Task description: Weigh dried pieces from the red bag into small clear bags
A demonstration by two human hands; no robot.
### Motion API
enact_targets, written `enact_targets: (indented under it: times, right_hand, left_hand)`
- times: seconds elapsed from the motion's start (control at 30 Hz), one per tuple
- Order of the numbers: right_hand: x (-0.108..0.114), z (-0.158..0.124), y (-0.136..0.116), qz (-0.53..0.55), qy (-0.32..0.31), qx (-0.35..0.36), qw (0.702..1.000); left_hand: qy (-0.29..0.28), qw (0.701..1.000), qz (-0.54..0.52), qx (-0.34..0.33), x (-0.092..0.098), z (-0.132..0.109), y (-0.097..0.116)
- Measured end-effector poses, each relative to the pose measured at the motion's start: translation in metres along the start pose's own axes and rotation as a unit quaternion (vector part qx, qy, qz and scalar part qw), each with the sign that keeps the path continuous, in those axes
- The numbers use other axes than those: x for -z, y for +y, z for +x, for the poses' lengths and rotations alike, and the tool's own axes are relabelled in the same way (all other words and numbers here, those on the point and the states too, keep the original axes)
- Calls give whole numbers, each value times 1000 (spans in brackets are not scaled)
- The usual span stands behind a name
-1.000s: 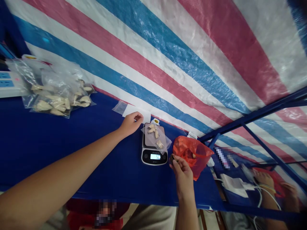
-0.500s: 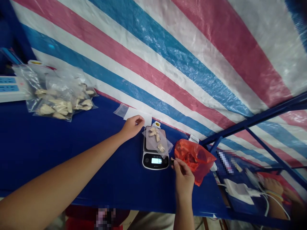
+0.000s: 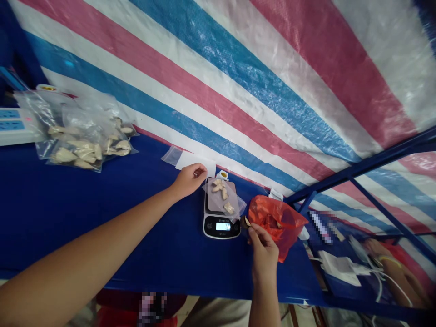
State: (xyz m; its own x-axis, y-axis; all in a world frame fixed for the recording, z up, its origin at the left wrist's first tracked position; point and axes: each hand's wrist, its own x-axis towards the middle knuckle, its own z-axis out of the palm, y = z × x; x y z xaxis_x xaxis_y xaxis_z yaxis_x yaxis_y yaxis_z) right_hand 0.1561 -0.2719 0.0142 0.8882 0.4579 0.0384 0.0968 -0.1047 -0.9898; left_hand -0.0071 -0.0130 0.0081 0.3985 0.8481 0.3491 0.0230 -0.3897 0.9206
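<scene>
A small digital scale (image 3: 222,234) stands on the blue table, its display lit. On its pan rests a clear plastic bag (image 3: 238,203) with several pale, dried-looking pieces (image 3: 224,193) in or on it. My right hand (image 3: 265,250) pinches a similar pale piece with a dark edge (image 3: 246,221) between thumb and fingertips, just right of the scale. Beside that hand lies an open red plastic bag (image 3: 284,222); its contents are mostly hidden. My left hand (image 3: 190,180) is curled closed at the scale's upper left, over white paper (image 3: 190,160). Whether it holds anything is hidden.
Clear bags of pale pieces (image 3: 83,152) are heaped at the left, beside a white power strip (image 3: 17,126). A striped plastic sheet (image 3: 204,86) walls the back. Right of a blue metal frame (image 3: 340,175) are cables and another person's hand (image 3: 378,249).
My right hand has shifted slightly, and the piece in it now shows more clearly beside the scale. My left hand has barely moved. The view has tilted a little.
</scene>
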Motion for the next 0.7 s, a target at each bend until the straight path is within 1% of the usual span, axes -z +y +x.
enact_targets:
  times: [0.1, 0.17, 0.23, 0.3, 0.33, 0.37, 0.43, 0.5, 0.57, 0.63, 0.7]
  right_hand:
    - [-8, 8, -3, 4, -14, -25, 1000]
    - [-22, 16, -8, 12, -28, -32, 999]
    - [-40, 22, -14, 27, -53, -33, 998]
    - [-53, 25, -19, 41, -75, -31, 996]
    - [-57, 25, -21, 44, -79, -28, 996]
    - [-58, 23, -23, 44, -76, -25, 996]
    - [-53, 18, -25, 43, -61, -18, 997]
    - [-42, 13, -26, 40, -54, -7, 998]
    - [-30, 9, -25, 35, -49, 9, 998]
    - [-20, 6, -20, 30, -28, 17, 999]
    - [-12, 2, -11, 31, 3, 9, 999]
  left_hand:
    - [-44, 998, 7, -35, -2, -3, 3]
    - [-65, 995, 16, -72, -3, -4, 3]
    - [-75, 992, 27, -100, -3, -5, 4]
    - [-77, 991, 28, -103, -3, -5, 5]
    - [-79, 992, 23, -97, -2, -5, 5]
    - [-81, 993, 15, -89, -2, -4, 5]
    - [-76, 995, 0, -67, -1, -2, 2]
    - [-43, 998, -12, -36, 1, 2, -3]
    - [17, 1000, -20, -3, 5, 9, -9]
    - [71, 997, -26, 20, 9, 15, -16]
    - [102, 994, -28, 31, 13, 21, -20]
